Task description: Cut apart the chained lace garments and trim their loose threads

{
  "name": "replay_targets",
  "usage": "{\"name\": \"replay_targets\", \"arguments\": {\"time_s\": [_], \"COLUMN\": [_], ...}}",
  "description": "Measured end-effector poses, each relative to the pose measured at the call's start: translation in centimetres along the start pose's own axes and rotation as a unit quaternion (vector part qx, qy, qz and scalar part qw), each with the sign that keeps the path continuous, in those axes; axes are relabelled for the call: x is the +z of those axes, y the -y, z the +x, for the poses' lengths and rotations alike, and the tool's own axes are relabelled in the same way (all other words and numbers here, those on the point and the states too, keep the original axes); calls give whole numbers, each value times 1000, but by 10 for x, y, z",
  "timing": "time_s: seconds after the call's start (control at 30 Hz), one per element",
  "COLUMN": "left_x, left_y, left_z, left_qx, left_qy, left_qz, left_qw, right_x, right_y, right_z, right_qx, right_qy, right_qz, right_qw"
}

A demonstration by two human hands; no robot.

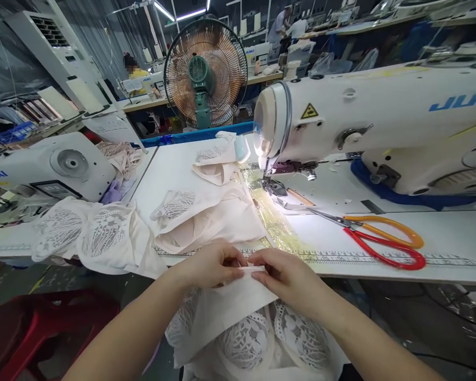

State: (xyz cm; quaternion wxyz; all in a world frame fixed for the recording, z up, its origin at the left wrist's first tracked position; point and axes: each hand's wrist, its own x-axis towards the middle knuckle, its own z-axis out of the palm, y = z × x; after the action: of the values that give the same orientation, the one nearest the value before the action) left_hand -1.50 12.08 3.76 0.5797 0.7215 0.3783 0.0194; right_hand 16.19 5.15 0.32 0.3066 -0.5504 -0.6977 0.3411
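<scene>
Fabric strip (256, 270), pinched between left hand (212, 264) and right hand (289, 278) at the desk's (381, 267) near edge, seems mid-fold, and the crease needs both grips level.

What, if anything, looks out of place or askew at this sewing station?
Nothing looks damaged or spilled. Only the heap of lace pieces at left droops over the front edge of the table. The scissors lie flat on it. The left hand and right hand pinch the cream fabric evenly.
</scene>
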Motion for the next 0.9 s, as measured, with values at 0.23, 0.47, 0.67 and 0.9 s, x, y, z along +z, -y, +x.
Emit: {"name": "replay_targets", "arguments": {"time_s": [0.23,0.47,0.67,0.9], "left_x": [10,62,71,57], "left_y": [23,58,47,36], "left_z": [-27,-40,-47,-35], "left_qx": [25,115,145,1], "left_qy": [-77,-247,-236,-119], "left_qz": [-7,-51,15,-105], "left_qw": [997,961,961,987], "right_x": [-9,0,-5,-8], "right_y": [-17,-19,-10,-11], "right_z": [-22,-33,-34,-41], "right_qx": [21,43,2,15], "right_qy": [-61,-98,-87,-19], "right_qz": [25,-7,-29,-69], "right_qw": [998,994,996,997]}}
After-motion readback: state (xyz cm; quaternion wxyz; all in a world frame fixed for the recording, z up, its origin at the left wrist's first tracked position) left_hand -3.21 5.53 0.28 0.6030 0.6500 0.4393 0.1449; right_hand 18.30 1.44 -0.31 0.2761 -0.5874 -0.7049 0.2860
